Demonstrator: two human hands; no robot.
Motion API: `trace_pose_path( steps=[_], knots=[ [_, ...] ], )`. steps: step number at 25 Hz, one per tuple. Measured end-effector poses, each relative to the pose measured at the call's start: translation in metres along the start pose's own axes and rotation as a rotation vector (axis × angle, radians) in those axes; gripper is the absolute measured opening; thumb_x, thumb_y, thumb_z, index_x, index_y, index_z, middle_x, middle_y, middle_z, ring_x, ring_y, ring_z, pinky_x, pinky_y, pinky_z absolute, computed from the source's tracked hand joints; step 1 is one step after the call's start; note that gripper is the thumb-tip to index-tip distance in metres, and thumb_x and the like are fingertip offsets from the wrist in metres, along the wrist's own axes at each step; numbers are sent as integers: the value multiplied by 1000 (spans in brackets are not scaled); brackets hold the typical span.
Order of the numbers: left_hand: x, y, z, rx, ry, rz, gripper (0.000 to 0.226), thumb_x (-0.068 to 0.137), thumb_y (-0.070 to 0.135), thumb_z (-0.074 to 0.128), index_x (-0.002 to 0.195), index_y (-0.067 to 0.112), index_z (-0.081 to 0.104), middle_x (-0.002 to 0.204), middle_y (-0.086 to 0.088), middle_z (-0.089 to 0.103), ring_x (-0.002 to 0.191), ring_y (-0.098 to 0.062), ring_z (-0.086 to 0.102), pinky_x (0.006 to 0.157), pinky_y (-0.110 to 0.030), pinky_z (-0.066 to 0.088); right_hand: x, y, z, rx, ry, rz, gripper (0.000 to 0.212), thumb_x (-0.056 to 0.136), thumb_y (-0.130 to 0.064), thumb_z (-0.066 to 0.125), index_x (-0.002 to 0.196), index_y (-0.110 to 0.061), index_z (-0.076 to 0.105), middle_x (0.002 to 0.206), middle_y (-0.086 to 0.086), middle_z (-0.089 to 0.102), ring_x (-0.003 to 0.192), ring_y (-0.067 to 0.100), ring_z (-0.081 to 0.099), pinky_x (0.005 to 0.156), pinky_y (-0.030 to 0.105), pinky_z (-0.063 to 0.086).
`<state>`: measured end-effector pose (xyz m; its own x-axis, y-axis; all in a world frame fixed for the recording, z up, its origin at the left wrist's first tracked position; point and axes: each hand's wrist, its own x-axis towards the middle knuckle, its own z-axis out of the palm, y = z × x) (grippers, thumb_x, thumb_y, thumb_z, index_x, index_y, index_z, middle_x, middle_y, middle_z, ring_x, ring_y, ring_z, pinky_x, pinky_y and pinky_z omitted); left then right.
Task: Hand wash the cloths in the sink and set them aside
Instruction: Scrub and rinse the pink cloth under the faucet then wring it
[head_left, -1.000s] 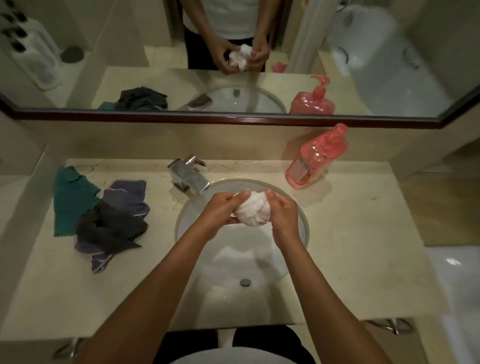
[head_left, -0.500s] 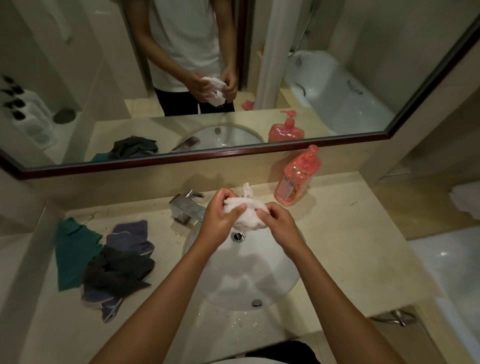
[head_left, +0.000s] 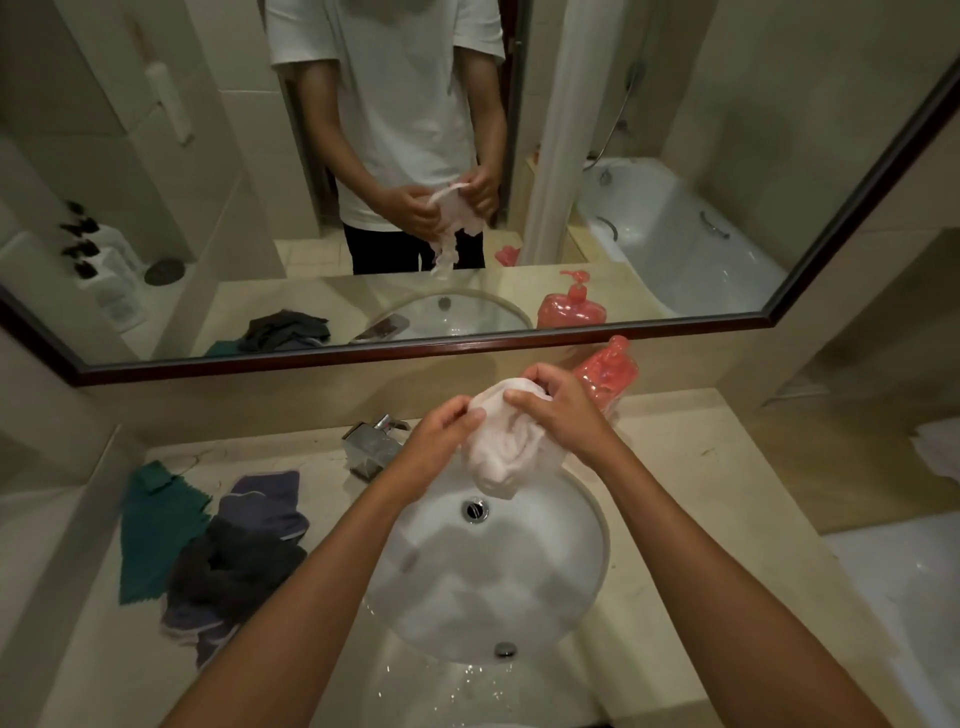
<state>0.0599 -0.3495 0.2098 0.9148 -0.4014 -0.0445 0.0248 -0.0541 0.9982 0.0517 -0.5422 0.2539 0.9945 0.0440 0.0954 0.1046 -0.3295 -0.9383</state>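
A wet white cloth (head_left: 506, 449) hangs above the back of the round white sink (head_left: 587, 587). My left hand (head_left: 439, 434) pinches its upper left edge, and my right hand (head_left: 563, 410) grips its top from the right. The cloth droops loosely below both hands, partly unfolded. On the counter to the left lie a green cloth (head_left: 150, 535), a purple-blue cloth (head_left: 265, 501) and a dark grey cloth (head_left: 234, 571), heaped together and overlapping.
A chrome tap (head_left: 371, 441) stands at the sink's back left. A pink soap pump bottle (head_left: 608, 376) sits behind my right hand. The beige counter (head_left: 691, 519) is wet at the sink's front. A wide mirror (head_left: 208, 208) fills the wall.
The balled cloth has been opened out and now hangs loose from both hands, lifted higher. The camera has tilted up, showing more mirror.
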Motion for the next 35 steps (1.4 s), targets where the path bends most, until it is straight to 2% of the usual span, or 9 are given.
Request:
trace_pose_path(
  steps=[5, 12, 17, 22, 26, 28, 31, 33, 35],
  knots=[
    [7, 20, 6, 69, -4, 106, 19, 89, 28, 66, 85, 16, 52, 76, -1, 50, 68, -14, 46, 57, -24, 38, 3, 4, -28, -36, -62, 17, 24, 93, -15, 70, 71, -20, 63, 59, -16, 58, 56, -1, 51, 56, 14, 42],
    [9, 43, -6, 306, -78, 60, 14, 98, 18, 64, 99, 4, 63, 89, -15, 67, 77, -18, 64, 68, -30, 51, 3, 4, -41, 13, -97, 62, 21, 96, -17, 66, 75, -15, 66, 63, -13, 61, 58, 0, 56, 55, 15, 46],
    [15, 45, -18, 533, -9, 32, 21, 86, 35, 78, 77, 19, 68, 69, 8, 60, 61, -2, 53, 60, -20, 41, 5, -1, -46, 200, -146, 145, 16, 93, -9, 67, 77, -8, 67, 63, -5, 66, 57, 5, 61, 56, 19, 50],
    [11, 34, -28, 519, -30, 11, 61, 85, 55, 64, 75, -4, 55, 69, -2, 45, 64, -12, 42, 64, -31, 32, 6, -5, -48, 313, -44, 159, 18, 92, -7, 68, 74, -8, 69, 63, -3, 67, 57, 7, 61, 57, 20, 51],
    [14, 30, -27, 562, -30, -7, 58, 90, 54, 63, 68, 3, 48, 66, 1, 39, 60, -11, 37, 61, -31, 27, 2, -7, -52, 441, 22, 217, 27, 93, -10, 68, 66, -14, 70, 61, 1, 65, 55, 13, 61, 55, 25, 52],
    [18, 29, -19, 501, 45, -4, 43, 100, 39, 59, 69, 11, 50, 67, 3, 43, 59, -8, 39, 59, -30, 32, 1, -8, -49, 482, 55, 267, 26, 95, -15, 65, 69, -15, 69, 64, 2, 67, 60, 16, 63, 58, 27, 54],
    [26, 36, 9, 184, 218, -61, 29, 105, 23, 52, 83, 7, 64, 70, -1, 53, 60, -11, 47, 57, -29, 36, -1, -3, -32, 485, 17, 390, 19, 101, -26, 59, 101, -9, 68, 91, 10, 72, 84, 25, 67, 81, 42, 56],
    [31, 40, 25, 23, 261, -137, 28, 105, 17, 49, 102, -5, 65, 78, -13, 58, 66, -21, 51, 58, -31, 38, -6, 0, -13, 472, -80, 407, 31, 102, -33, 55, 120, -8, 63, 106, 9, 72, 92, 21, 69, 81, 37, 56],
    [31, 44, 33, -151, 241, -186, 27, 106, 12, 47, 117, -7, 62, 91, -19, 63, 74, -26, 60, 62, -32, 48, -11, 1, 1, 408, -141, 352, 34, 101, -34, 58, 129, -13, 58, 117, 6, 70, 100, 17, 70, 82, 32, 57]
  ],
)
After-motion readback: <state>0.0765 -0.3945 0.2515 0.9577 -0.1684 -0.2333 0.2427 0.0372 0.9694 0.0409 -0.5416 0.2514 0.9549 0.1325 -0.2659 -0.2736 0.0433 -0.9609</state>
